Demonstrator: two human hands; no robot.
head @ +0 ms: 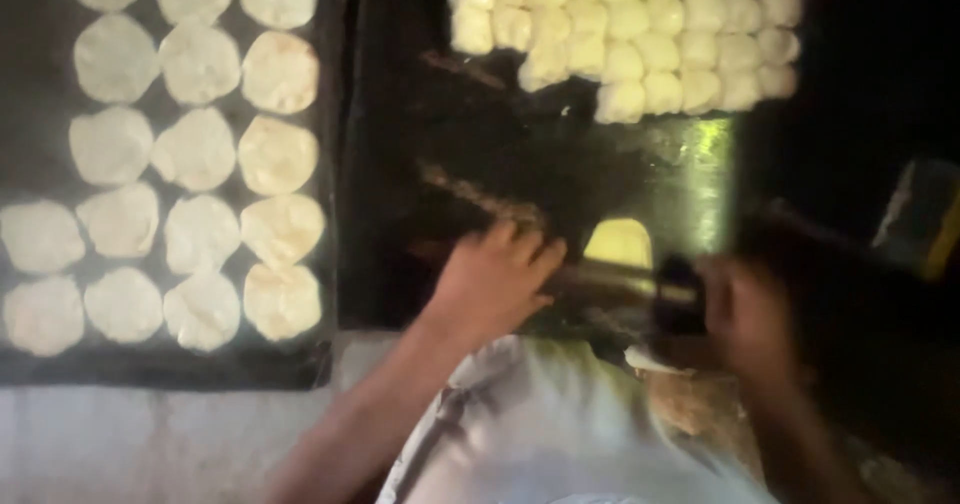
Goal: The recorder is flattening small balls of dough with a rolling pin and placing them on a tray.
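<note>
A dark tabletop carries dough balls at the far side and flattened rounds at left. A rolling pin is pressed by the flat, open left hand; the blurred right hand appears closed around its end, over a dough piece.

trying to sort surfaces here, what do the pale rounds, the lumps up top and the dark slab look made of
Flat rounds: most likely raw rolled dough, matt and floury, with uneven edges and faint tan patches.
Lumps: the same dough in soft portions, pale, pillowy and packed together.
Dark work surface: probably polished stone or oiled metal; it gives a glossy glare. Blur leaves this open.
</note>
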